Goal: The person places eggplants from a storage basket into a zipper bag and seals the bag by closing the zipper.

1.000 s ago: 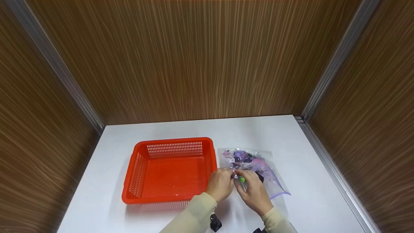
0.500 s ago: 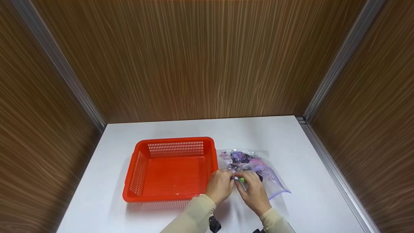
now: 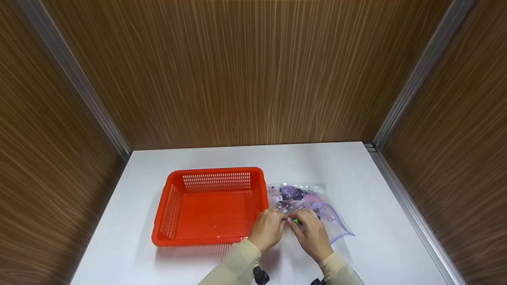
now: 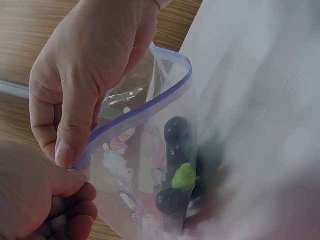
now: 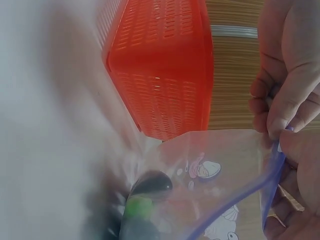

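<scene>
In the head view, both hands meet over a clear printed zip bag (image 3: pixel 291 194) with a purple seal, lying right of the red basket. My left hand (image 3: pixel 267 229) pinches the seal's left end between thumb and fingers. Close against it, my right hand (image 3: pixel 313 237) pinches the same purple seal (image 4: pixel 140 107), thumb on top, as the left wrist view shows. From there the seal curves away in a loose bow. Dark, shiny round pieces (image 4: pixel 176 130) and a bright green piece (image 4: pixel 184 176) show through the film low in the bag. Pink and white cartoon prints cover its side.
The red perforated basket (image 3: pixel 210 170) stands on the white table (image 3: pixel 380 221), right by the left hand and the bag. Wood-grain panels (image 3: pixel 253 79) enclose the table at the back and both sides. Metal strips (image 3: pixel 412 221) run along their edges.
Both hands stay on the seal with only slight finger movement, the right fingers bending closer to the left. The bag's far edge has shifted a little left, and less of the green piece shows.
</scene>
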`<state>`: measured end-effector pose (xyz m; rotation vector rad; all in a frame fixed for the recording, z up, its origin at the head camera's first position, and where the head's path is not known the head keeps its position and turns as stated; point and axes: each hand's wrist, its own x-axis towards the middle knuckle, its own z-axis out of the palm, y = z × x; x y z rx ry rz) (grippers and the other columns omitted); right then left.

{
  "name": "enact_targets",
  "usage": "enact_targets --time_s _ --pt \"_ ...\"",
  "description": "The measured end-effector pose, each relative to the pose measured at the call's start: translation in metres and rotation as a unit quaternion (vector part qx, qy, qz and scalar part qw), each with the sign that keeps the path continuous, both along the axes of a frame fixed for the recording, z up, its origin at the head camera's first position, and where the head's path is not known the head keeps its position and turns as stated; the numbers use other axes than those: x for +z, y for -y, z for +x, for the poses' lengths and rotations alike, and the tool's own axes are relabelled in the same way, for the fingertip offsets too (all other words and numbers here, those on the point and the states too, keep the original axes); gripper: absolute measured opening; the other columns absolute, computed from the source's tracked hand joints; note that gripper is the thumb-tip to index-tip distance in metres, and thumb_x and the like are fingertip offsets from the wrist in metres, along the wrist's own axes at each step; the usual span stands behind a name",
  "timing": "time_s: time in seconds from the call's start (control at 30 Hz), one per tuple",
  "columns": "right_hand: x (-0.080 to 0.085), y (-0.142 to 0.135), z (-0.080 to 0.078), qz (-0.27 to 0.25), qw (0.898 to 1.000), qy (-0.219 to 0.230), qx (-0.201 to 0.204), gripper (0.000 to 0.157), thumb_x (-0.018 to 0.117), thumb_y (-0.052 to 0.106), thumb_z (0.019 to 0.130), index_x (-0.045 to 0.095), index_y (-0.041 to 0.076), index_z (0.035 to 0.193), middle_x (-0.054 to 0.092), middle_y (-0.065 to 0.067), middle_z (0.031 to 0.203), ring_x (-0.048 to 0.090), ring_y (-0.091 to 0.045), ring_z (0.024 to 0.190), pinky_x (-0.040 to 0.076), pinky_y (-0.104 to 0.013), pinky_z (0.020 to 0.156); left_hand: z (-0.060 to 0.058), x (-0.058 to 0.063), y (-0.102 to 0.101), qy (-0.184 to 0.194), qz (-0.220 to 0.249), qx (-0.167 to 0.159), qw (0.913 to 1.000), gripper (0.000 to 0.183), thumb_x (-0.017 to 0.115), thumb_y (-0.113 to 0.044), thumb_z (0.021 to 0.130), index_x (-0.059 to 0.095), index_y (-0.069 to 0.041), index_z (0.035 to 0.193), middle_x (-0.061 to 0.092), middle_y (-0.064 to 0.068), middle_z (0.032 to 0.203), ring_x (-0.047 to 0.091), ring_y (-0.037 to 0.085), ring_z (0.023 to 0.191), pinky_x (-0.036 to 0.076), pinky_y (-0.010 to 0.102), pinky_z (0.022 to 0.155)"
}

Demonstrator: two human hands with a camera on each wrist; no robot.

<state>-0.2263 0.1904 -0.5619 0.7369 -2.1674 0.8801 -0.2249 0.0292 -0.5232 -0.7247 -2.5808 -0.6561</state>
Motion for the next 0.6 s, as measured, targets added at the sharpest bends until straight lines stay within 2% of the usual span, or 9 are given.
enact_targets --time_s 0.3,0.6 --pt "-0.0010 -0.0002 -0.0014 0.031 0.999 -0.024 0.014 0.017 0.076 0.008 0.080 0.065 0.013 0.093 0.064 0.007 0.089 0.057 -0.013 0.086 0.043 -0.027 0.077 0.0012 -0.0020 0.0032 0.017 0.000 -0.004 0.9999 0.010 0.073 -0.007 0.080 0.072 -0.014 0.073 0.066 -0.003 0.072 0.063 0.015 0.069 0.048 0.026 0.062" --pt "-0.0003 -0.0021 -0.0060 0.064 0.997 -0.048 0.022 0.013 0.072 0.011 0.083 0.064 0.012 0.093 0.063 0.005 0.090 0.058 -0.016 0.087 0.044 -0.031 0.081 0.0009 -0.0009 0.0055 0.003 0.005 -0.006 1.0000 0.009 0.073 -0.007 0.080 0.073 -0.013 0.073 0.067 -0.003 0.071 0.062 0.014 0.068 0.048 0.026 0.063"
